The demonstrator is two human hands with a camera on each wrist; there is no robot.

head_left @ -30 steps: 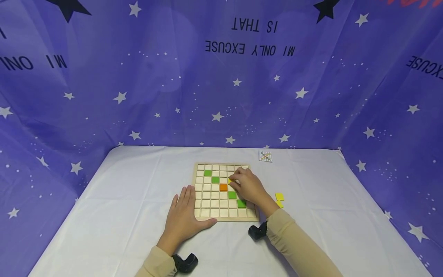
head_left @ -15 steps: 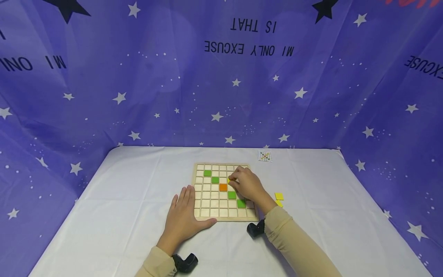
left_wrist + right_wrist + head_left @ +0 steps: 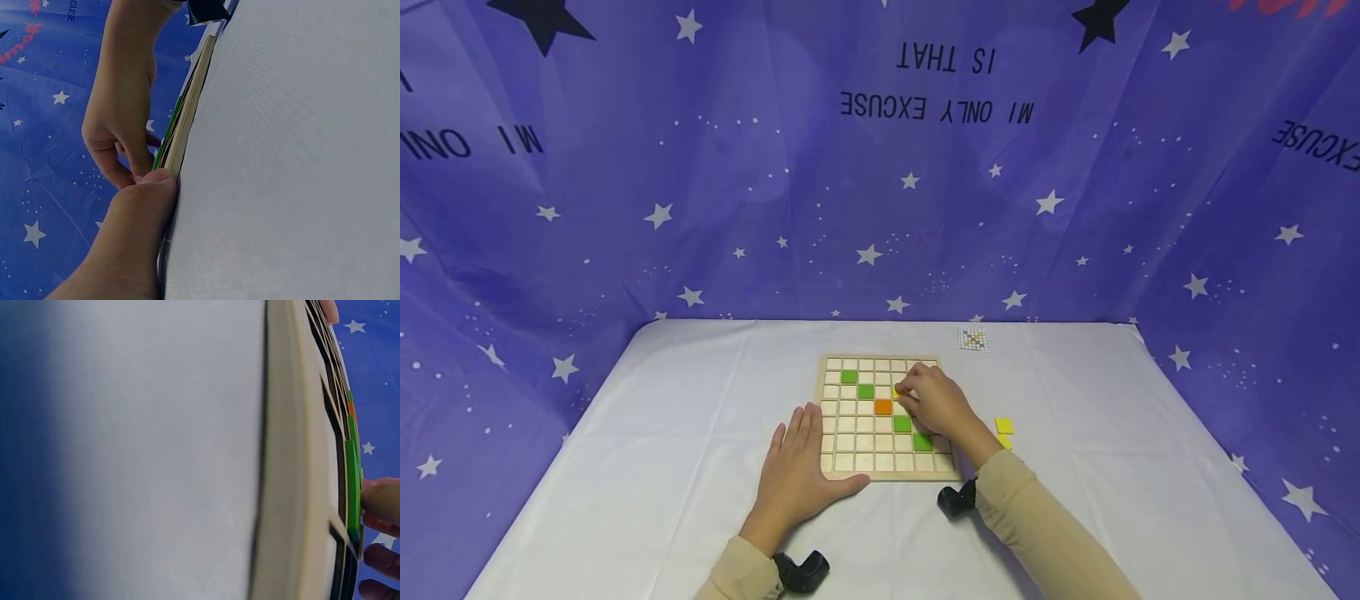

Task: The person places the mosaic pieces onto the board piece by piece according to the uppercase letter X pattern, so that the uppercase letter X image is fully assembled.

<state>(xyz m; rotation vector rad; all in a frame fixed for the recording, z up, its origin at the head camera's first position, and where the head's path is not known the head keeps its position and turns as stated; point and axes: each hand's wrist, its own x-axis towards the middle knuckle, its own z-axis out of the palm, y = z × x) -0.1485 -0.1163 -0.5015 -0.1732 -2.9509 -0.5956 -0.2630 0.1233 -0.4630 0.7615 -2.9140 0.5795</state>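
A wooden grid board [image 3: 831, 467] lies on the white tablecloth. It holds green tiles [image 3: 849, 377] along a diagonal and one orange tile [image 3: 883, 407]. My right hand [image 3: 901, 393] reaches over the board's right half. Its fingertips pinch a small yellow tile [image 3: 897, 391] just above and to the right of the orange one. My left hand [image 3: 805, 458] lies flat on the cloth at the board's front left corner, its thumb [image 3: 147, 200] against the board's edge [image 3: 187, 119]. The right wrist view shows the board's side [image 3: 287, 456], a green tile [image 3: 353, 481] and my fingertips [image 3: 381, 500].
Two loose yellow tiles [image 3: 1004, 426] lie on the cloth right of the board. A small pattern card [image 3: 973, 339] sits near the table's back edge. Purple star-print fabric [image 3: 625, 208] closes in the back and both sides.
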